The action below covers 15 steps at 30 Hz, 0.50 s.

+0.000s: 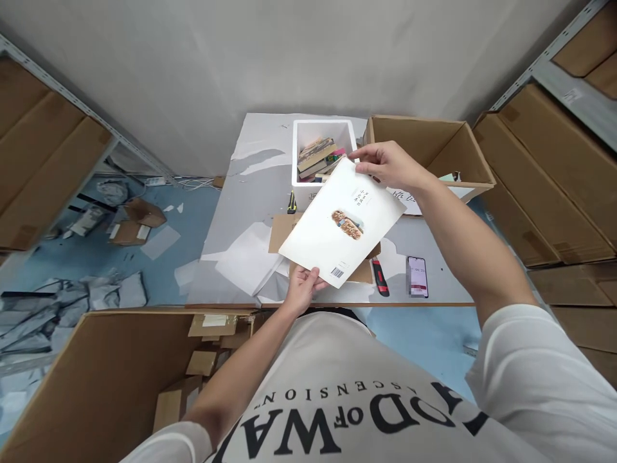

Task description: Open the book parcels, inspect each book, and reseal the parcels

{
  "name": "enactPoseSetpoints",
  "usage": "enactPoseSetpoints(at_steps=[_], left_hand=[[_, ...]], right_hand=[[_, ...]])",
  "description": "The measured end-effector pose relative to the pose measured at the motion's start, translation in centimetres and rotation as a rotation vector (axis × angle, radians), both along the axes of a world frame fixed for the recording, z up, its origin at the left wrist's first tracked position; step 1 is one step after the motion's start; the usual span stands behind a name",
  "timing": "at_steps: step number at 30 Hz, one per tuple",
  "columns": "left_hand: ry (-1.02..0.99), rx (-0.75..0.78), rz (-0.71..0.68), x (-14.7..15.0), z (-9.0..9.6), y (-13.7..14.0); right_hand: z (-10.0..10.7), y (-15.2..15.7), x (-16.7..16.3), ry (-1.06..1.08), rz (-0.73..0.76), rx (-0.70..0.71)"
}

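Between my two hands a thin white book (313,225) is held tilted above the table, its cover with a small brown picture and a barcode facing me. My left hand (303,288) grips its near lower edge, thumb on top. My right hand (385,164) pinches the far upper corner. Under the book lie pieces of brown cardboard (279,235), partly hidden by it. Just beyond the book, a white foam box (324,122) holds several books (315,157).
A large cardboard box (409,125) stands at the table's back right. A red-black utility knife (380,278), a phone (417,278) and a yellow-black cutter (292,203) lie on the table. Below at left is a big open carton (110,360) with small boxes; shelves of cartons flank both sides.
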<state>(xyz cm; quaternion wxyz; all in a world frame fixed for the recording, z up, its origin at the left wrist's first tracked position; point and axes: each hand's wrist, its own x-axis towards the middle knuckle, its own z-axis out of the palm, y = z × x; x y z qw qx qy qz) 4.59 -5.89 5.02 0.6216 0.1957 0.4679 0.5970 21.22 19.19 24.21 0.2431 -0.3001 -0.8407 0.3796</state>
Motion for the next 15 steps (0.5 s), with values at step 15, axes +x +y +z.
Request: enactPoseSetpoints(at_steps=[15], left_hand=[[-0.227,-0.074,-0.124,0.4,0.5,-1.2]], right_hand=[[-2.9,-2.8,3.7,0.092,-0.074,-0.120]])
